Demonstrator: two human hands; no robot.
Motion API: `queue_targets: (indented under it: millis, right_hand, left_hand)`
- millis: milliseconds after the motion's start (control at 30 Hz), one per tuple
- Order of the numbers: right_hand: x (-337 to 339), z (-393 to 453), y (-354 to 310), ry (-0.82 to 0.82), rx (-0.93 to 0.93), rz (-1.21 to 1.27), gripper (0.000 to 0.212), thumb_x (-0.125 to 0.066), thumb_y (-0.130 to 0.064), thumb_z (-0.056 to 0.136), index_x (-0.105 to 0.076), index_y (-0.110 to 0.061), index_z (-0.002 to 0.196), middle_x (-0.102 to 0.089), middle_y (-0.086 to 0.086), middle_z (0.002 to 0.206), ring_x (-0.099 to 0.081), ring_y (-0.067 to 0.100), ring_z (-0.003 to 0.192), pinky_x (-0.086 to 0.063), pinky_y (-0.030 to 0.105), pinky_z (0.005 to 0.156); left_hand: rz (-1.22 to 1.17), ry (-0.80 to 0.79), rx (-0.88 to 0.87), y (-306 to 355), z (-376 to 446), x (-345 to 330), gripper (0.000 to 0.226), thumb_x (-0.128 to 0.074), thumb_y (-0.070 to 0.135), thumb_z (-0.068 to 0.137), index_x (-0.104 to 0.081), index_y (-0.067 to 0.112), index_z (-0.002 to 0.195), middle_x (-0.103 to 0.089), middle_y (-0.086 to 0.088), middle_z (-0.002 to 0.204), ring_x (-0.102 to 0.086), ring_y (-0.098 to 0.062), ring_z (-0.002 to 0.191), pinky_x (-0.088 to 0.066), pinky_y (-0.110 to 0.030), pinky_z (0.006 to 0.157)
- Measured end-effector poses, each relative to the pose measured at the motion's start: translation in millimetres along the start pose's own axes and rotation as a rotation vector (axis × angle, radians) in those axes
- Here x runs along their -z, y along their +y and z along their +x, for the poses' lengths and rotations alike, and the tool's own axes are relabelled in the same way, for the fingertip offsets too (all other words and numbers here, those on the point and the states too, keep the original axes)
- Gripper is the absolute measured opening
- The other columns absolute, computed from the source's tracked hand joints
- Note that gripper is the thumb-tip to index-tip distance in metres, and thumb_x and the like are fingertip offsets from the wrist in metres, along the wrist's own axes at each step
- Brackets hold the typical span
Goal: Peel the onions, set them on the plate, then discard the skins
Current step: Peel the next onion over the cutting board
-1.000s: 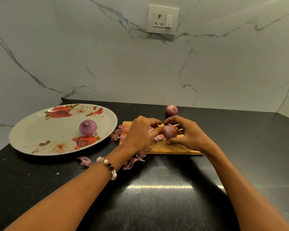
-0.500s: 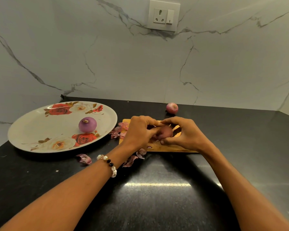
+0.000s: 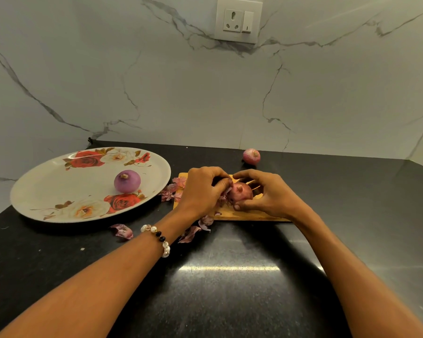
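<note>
Red onion (image 3: 241,192): cradled in right hand (image 3: 270,194) above cutting board (image 3: 232,213), stem end up; left hand (image 3: 202,190) pinches loose skin at its left side. Plate (image 3: 47,191) lies left of both hands.

**Layout: counter, plate left, board centre**

A countertop (image 3: 230,289) is backed by a wall (image 3: 156,81); a socket plate (image 3: 238,20) is mounted on the wall, above and behind the board. A plate (image 3: 47,191) is set at the left, with one onion (image 3: 127,181) on it, right of its middle. A cutting board (image 3: 232,212) is placed just right of the plate. Over the board, a second onion (image 3: 240,192) is held between the left hand (image 3: 203,189) and the right hand (image 3: 269,193). A third onion (image 3: 251,156) is located behind the board, near the wall. Skin scraps (image 3: 171,191) are found between plate and board; more skins (image 3: 122,231) are scattered in front of the plate and the board's left corner.
</note>
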State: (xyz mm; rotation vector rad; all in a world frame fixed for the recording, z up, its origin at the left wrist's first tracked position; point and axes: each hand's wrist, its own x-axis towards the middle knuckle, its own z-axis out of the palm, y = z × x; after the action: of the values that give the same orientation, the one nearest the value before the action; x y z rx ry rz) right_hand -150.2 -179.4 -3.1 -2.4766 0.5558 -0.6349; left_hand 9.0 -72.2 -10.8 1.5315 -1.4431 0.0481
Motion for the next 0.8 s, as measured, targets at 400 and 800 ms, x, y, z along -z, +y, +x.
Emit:
queue_targets:
  millis: [400,800]
  right_hand:
    - [5.4,-2.1,4.5,0.116,-0.044,0.247,0.056,-0.081,-0.007,0.076,-0.057,-0.023,0.124,-0.062,-0.004,0.121,-0.062,0.015,0.111,-0.056,0.026,0.088]
    - [-0.3,-2.4,0.6,0.098,-0.009,0.175,0.052,-0.078,-0.014,0.073,-0.060,-0.017,0.122,-0.065,-0.003,0.113,-0.065,0.017,0.102,-0.058,0.037,0.087]
  left_hand:
    - [-0.127,-0.020,0.102,-2.5,9.3,19.2,0.023,-0.075,0.008,0.080,-0.072,0.015,0.101,-0.072,0.004,0.088,-0.065,0.005,0.076,-0.050,-0.007,0.069]
    - [-0.095,0.002,-0.196,5.7,3.2,9.4,0.027,-0.074,0.014,0.082,-0.072,0.015,0.109,-0.072,-0.002,0.099,-0.064,-0.004,0.085,-0.049,-0.009,0.073]
